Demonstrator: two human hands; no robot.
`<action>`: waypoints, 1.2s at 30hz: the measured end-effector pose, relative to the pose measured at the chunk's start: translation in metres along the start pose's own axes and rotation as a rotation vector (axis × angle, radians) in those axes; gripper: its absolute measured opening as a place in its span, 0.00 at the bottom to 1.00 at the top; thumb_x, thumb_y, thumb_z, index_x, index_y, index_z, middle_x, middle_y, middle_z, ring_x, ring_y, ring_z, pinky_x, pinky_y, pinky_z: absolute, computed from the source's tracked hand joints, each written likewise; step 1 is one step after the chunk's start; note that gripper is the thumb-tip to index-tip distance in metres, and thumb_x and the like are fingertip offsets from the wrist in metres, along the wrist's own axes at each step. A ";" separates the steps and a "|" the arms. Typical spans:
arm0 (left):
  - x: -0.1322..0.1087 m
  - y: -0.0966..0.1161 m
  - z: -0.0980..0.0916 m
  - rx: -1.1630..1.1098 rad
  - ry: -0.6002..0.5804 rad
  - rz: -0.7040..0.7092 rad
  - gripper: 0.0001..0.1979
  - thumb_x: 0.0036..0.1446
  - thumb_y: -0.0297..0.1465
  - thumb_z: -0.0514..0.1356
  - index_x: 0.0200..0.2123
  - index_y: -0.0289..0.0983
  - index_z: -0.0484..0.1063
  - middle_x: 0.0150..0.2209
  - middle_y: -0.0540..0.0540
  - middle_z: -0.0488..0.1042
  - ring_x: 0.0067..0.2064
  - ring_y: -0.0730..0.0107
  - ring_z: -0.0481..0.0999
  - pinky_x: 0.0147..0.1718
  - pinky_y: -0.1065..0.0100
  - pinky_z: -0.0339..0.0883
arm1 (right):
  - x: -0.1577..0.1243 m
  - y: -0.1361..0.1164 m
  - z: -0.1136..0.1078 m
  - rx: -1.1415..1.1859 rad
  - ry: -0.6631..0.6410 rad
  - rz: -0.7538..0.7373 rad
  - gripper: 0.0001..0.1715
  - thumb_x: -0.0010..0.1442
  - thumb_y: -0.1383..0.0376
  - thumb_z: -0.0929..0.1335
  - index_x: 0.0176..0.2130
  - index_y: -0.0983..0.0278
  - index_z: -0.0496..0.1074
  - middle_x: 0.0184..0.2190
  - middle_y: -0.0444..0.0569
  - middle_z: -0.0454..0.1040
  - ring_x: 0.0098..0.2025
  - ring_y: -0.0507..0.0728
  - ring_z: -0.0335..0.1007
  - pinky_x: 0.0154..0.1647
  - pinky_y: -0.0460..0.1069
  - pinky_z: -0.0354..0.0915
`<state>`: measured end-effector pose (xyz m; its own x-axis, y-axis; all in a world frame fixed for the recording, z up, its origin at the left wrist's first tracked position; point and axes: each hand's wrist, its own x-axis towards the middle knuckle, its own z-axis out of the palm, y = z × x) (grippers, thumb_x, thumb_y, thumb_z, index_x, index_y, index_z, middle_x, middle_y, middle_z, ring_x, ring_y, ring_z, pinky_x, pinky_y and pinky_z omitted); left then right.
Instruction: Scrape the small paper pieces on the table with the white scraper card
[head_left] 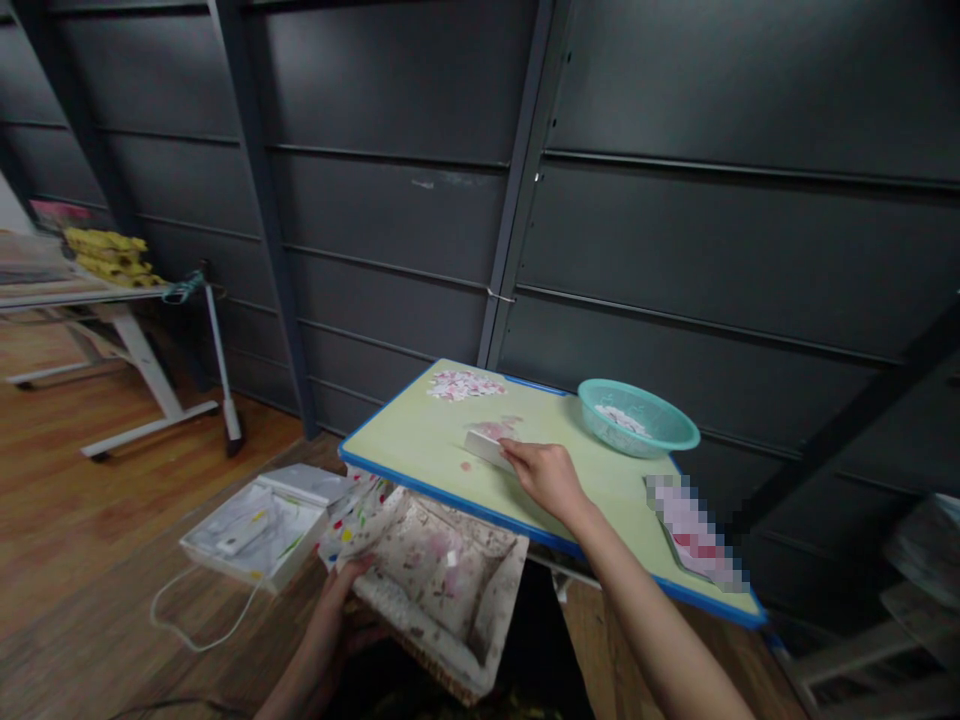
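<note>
My right hand (544, 470) is closed on a white rectangular block (486, 447), which stands on edge on the pale yellow tabletop (409, 430). Just beyond the block lies a pinkish smear or scatter of small bits (501, 425). Below the table's near edge, my left hand (349, 590) grips the left side of a basket (431, 655) lined with stained, patterned plastic sheeting (420, 535). A few small white and pink bits lie inside the lining. Some of the left hand's fingers are hidden behind the basket.
A heap of pink-and-white pieces (461, 384) lies at the table's far left corner. A turquoise bowl (675, 438) with white pieces stands at the far right, near a printed packet (686, 530). An open white box (274, 575) with a cable lies at lower left. Dark panelled wall behind.
</note>
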<state>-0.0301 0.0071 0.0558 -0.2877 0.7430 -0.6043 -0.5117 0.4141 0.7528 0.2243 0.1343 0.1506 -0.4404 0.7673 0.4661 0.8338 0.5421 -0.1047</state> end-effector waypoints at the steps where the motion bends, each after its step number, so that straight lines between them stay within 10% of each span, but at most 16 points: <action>1: -0.001 0.000 0.000 0.000 0.000 0.002 0.29 0.49 0.39 0.62 0.54 0.38 0.61 0.34 0.43 0.75 0.29 0.55 0.79 0.30 0.51 0.75 | -0.001 0.000 0.000 0.015 -0.001 -0.002 0.17 0.62 0.65 0.63 0.47 0.59 0.76 0.40 0.50 0.79 0.37 0.55 0.77 0.38 0.45 0.66; 36: -0.004 0.002 0.003 0.015 0.012 0.017 0.30 0.52 0.37 0.60 0.58 0.40 0.58 0.31 0.46 0.74 0.25 0.59 0.77 0.27 0.54 0.75 | -0.046 -0.022 -0.004 0.042 0.056 -0.188 0.19 0.61 0.71 0.62 0.49 0.64 0.73 0.33 0.48 0.80 0.31 0.52 0.76 0.32 0.43 0.64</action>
<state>-0.0271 0.0063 0.0606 -0.3058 0.7438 -0.5943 -0.4948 0.4091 0.7667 0.2278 0.0854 0.1353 -0.5668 0.6313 0.5293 0.7234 0.6888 -0.0470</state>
